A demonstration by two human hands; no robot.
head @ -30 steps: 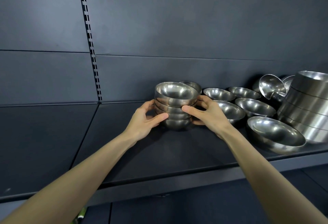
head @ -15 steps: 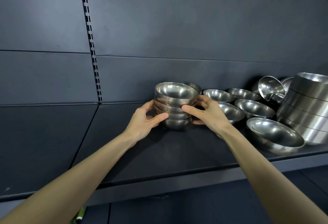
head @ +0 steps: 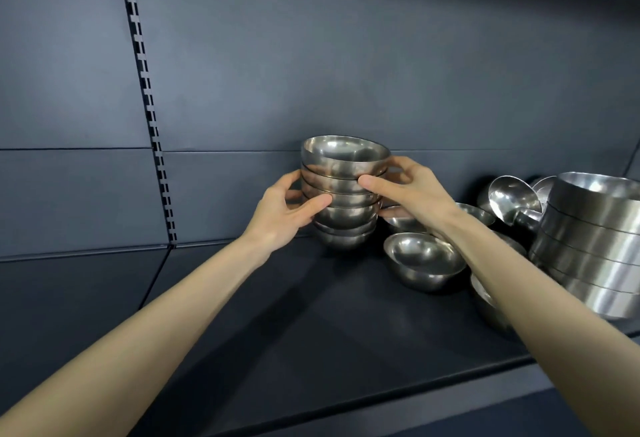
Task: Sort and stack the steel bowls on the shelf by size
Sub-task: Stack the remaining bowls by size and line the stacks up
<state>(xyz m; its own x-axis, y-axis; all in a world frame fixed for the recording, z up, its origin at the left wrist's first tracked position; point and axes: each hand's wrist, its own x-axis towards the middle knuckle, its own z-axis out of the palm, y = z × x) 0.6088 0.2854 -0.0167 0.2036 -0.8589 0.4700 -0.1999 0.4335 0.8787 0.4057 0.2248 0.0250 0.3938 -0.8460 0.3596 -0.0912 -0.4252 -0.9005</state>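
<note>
At the far left a slotted upright [head: 149, 125] runs down the dark back panel to the shelf [head: 277, 315]. The left hand [head: 280, 208] is clamped on the left side of the stack of small bowls [head: 343, 194], with the thumb across the front and the other fingers mostly out of sight behind the steel. The stack is toward the back of the shelf, several bowls nested, the top one tilted. I cannot tell whether the lowest touches the board or hangs just above it. The right hand [head: 412, 187] grips the stack's right side, thumb pressed on the front near the top, fingers curled round the rear.

Just right of the stack a loose bowl [head: 424, 260] sits open side up. More bowls lie behind the right forearm, partly covered, so their number is unclear. A tipped bowl [head: 512, 197] lies on its side just beside the tall stack of large bowls [head: 595, 239], which the right edge cuts off.
</note>
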